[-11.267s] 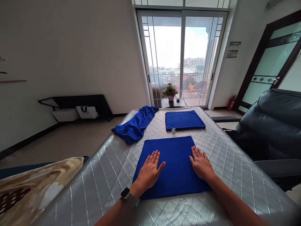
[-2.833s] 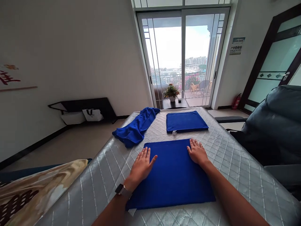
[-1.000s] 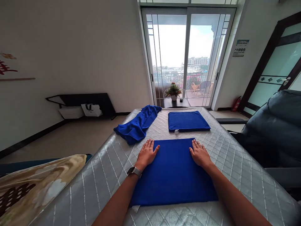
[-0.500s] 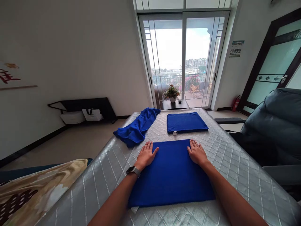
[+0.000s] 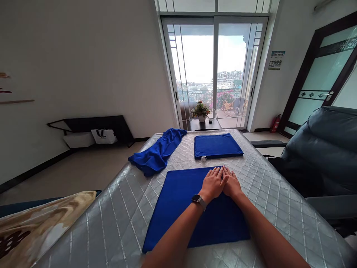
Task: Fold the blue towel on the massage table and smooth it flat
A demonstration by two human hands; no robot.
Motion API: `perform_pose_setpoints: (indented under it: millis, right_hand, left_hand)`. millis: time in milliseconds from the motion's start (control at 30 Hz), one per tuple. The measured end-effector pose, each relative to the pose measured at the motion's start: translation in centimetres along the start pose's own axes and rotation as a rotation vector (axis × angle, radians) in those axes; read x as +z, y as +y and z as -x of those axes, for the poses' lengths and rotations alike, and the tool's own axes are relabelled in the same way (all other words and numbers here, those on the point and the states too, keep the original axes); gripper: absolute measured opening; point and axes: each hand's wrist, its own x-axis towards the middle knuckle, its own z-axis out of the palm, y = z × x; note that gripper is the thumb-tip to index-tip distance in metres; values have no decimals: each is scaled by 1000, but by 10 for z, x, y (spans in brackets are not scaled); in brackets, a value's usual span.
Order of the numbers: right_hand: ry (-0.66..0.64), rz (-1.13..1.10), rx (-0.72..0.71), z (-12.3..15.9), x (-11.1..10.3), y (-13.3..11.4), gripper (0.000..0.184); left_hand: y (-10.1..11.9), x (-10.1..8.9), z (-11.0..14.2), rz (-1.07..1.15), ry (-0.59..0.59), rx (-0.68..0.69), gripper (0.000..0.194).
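Quilted silver pad (image 5: pixel 111 230), both hands flat on folded blue towel (image 5: pixel 178 208)

You're looking down the quilted pad, with the folded blue towel right in front of you. Your left hand (image 5: pixel 213 184) and right hand (image 5: pixel 231 185) lie palms down, side by side, at the middle of its far edge, touching each other. Both are released and open, gripping nothing. The cloth runs from your hands back toward you. Its long axis seems to point away from you, but the wide lens skews it, so you can't be sure. Neither hand is clearly nearer; the right sits slightly closer to the right edge.

A wristwatch (image 5: pixel 198 200) is on your left wrist, its dial unreadable. A patterned blanket (image 5: pixel 36 230) lies left of the folded blue towel. Beyond that towel are a second folded towel (image 5: pixel 218 146) with a small white tag (image 5: pixel 203 159) and a crumpled blue towel (image 5: pixel 154 156). Further back are a dark recliner (image 5: pixel 320 156), a sliding glass door (image 5: pixel 214 74), and a wall sign (image 5: pixel 275 60), too small to read.
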Motion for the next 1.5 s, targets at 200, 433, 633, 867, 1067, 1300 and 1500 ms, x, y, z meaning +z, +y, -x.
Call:
perform_pose_setpoints:
  millis: [200, 433, 633, 867, 1067, 1300, 1500]
  right_hand:
    - [20, -31, 17, -2, -1, -1, 66]
    - [39, -70, 51, -2, -4, -6, 68]
    - [19, -62, 60, -4, 0, -4, 68]
    - [24, -18, 57, -3, -1, -4, 68]
    - [16, 8, 59, -1, -3, -3, 67]
    - [5, 37, 25, 10, -12, -4, 66]
    - [-102, 9, 71, 18, -10, -7, 71]
  left_hand:
    - [-16, 5, 6, 2, -63, -80, 69]
    - [-92, -25, 40, -84, -122, -247, 73]
    - [-150, -45, 76, -161, -112, -381, 71]
    - [-147, -45, 80, -156, -88, -392, 78]
    - [-145, -46, 80, -161, -90, -406, 77]
    - [-142, -48, 80, -176, -92, -402, 75]
    - [-143, -48, 80, -189, -100, -392, 75]
